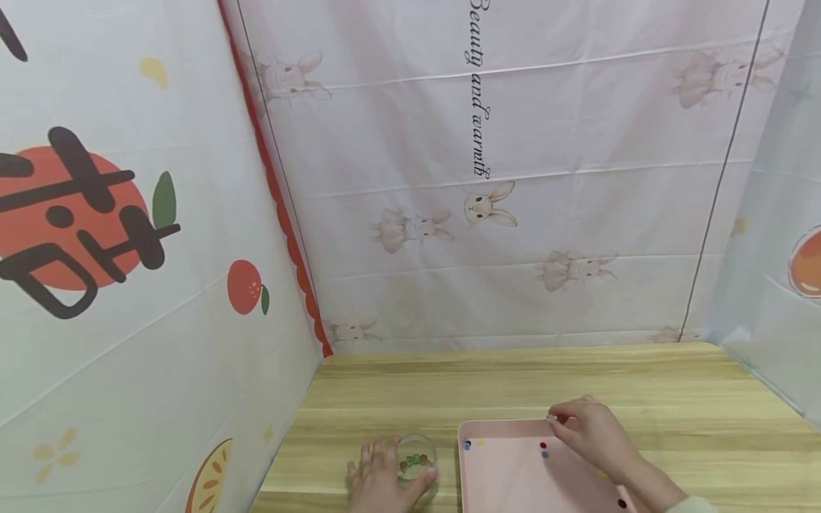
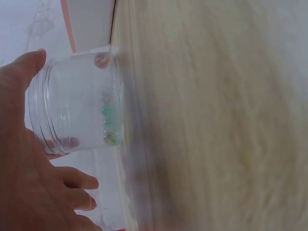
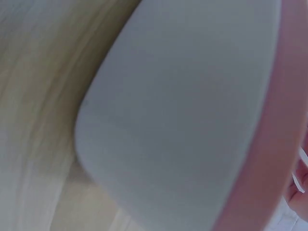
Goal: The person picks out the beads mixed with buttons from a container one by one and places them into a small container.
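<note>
My left hand (image 1: pixel 378 481) holds a clear round jar (image 2: pixel 79 101) near its rim, between thumb and forefinger, on the table. Green and brown beads (image 1: pixel 413 461) lie at the bottom of the jar. My right hand (image 1: pixel 593 434) is over the far side of a pink tray (image 1: pixel 497 474), and its thumb and fingertips pinch a small pale piece (image 1: pixel 550 417). Most of that piece is hidden by the fingers. In the right wrist view only a few fingers show, past the tray's rim (image 3: pixel 269 159).
Inside the tray lie a red bead (image 1: pixel 543 445), a blue one (image 1: pixel 545 454) close by, another blue bead (image 1: pixel 467 444) in the far left corner, and a dark red one (image 1: pixel 622 504) near the right forearm. Printed curtains (image 1: pixel 410 299) enclose the wooden table (image 1: pixel 385 385).
</note>
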Demonstrator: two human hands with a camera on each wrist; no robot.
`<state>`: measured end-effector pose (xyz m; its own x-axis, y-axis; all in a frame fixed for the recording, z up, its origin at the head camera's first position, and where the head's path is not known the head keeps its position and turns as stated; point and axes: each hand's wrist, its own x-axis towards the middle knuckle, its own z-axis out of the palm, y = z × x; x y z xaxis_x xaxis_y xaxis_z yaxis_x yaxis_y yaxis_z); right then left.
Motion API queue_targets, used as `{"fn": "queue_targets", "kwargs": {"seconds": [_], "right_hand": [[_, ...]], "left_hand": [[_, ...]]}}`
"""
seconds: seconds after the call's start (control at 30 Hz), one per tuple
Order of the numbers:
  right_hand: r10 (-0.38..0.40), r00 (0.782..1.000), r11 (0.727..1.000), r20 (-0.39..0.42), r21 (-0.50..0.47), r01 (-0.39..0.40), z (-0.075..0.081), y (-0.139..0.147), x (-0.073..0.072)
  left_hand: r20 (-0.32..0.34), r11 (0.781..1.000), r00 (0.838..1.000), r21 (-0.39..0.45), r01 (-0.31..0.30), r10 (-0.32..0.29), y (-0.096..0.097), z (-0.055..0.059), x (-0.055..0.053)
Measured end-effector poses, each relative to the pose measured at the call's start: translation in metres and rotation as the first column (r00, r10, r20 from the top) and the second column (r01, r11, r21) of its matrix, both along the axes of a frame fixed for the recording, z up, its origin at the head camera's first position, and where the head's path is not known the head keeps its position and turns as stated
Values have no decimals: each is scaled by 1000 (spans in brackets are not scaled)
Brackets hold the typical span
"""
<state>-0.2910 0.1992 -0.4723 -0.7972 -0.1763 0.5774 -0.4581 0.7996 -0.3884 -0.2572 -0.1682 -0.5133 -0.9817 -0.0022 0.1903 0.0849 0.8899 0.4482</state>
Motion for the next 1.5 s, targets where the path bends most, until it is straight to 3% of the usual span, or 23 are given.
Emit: {"fn": "queue_targets", "kwargs": {"seconds": [0.13, 0.23, 0.33, 0.4, 0.47, 0.63, 0.73, 1.3, 1.5], "right_hand": [[22, 999, 1000, -37, -14, -23, 2, -8, 0], [32, 999, 999, -21, -32, -33, 6, -17, 0], [14, 993, 999, 118, -34, -10, 13, -26, 4], [-17, 976, 1000, 215, -19, 22, 17, -33, 6], [3, 972, 1000, 235, -28, 3, 19, -39, 7], [149, 988, 986, 48, -81, -145, 15, -54, 1], [170, 985, 982, 8, -86, -168, 13, -59, 0], [172, 982, 981, 82, -100, -164, 11, -75, 2], [222, 973, 969, 65, -127, -213, 11, -87, 2]], "left_hand": [[-3, 1000, 1000, -1, -3, 3, 0, 1, 0], [-5, 1000, 1000, -7, -5, 5, 0, 1, 0], [-7, 1000, 1000, -12, -6, 6, 0, 1, 0], [-8, 1000, 1000, -12, -8, 8, 0, 1, 0], [-8, 1000, 1000, -14, -9, 9, 0, 1, 0], [-10, 1000, 1000, -20, -9, 8, 0, 0, -1], [-9, 1000, 1000, -19, -5, 5, -1, 0, 0], [-7, 1000, 1000, 9, -10, 10, 1, 0, 1], [2, 1000, 1000, 0, -16, 16, 2, -1, 0]]}}
